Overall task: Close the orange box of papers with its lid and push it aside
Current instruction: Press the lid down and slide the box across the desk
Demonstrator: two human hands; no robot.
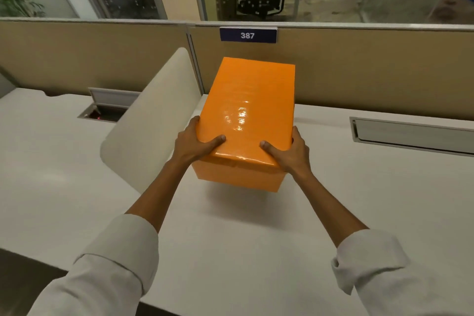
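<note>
The orange box (237,177) stands on the white desk (230,238) in the middle of the view, its long side running away from me. Its glossy orange lid (248,108) sits on top and covers it, so the papers inside are hidden. My left hand (196,142) grips the lid's near left corner, thumb on top and fingers down the side. My right hand (287,152) holds the near right corner the same way.
A white rounded divider panel (151,120) slants up just left of the box. A beige partition (359,72) with a "387" sign (248,35) runs behind it. Cable trays are set into the desk at the left (102,110) and right (410,136).
</note>
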